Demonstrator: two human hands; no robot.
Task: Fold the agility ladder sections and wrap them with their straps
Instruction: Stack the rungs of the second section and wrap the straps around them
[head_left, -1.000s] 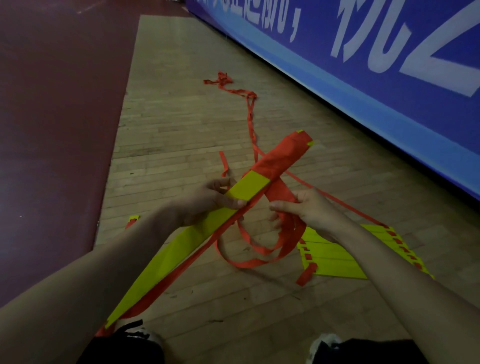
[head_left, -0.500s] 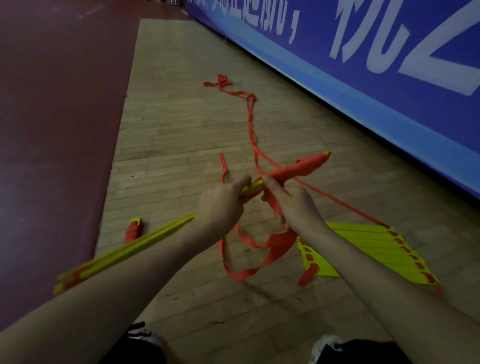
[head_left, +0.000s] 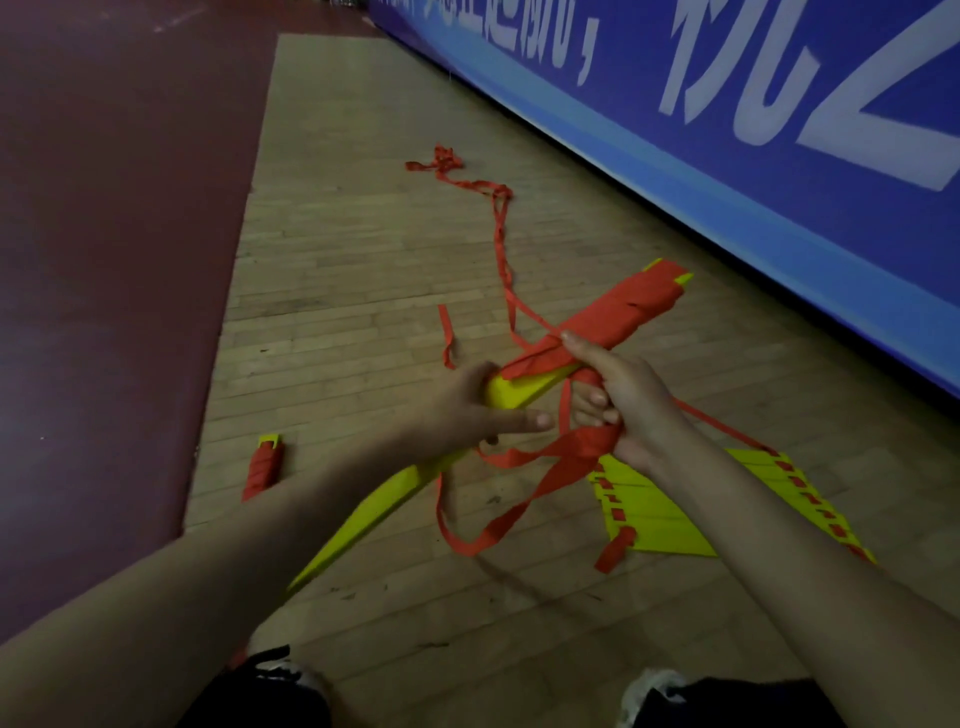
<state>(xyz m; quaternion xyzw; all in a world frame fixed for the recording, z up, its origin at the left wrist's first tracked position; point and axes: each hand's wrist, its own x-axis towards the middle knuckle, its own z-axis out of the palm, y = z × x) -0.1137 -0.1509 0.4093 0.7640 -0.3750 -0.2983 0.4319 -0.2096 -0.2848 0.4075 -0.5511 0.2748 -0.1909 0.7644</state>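
Observation:
A bundle of stacked yellow ladder rungs (head_left: 363, 525) slants from lower left to upper right in front of me. Its far end (head_left: 623, 312) is wound in red strap. My left hand (head_left: 467, 410) holds the bundle at its middle, thumb sticking out to the right. My right hand (head_left: 618, 395) grips the red strap (head_left: 524, 499) against the bundle just below the wound part. Loose strap loops hang under both hands down to the floor. More strap (head_left: 501, 228) trails away across the boards.
A flat stack of yellow rungs (head_left: 665, 514) with red strap links lies on the wooden floor under my right forearm. A small wrapped bundle (head_left: 263, 465) lies at left by the dark red floor. A blue banner wall (head_left: 727, 130) runs along the right. My shoes show at the bottom.
The bundle has turned from edge-on to showing its broad wound face. My right hand has carried the strap round it. My left thumb has come off and points right.

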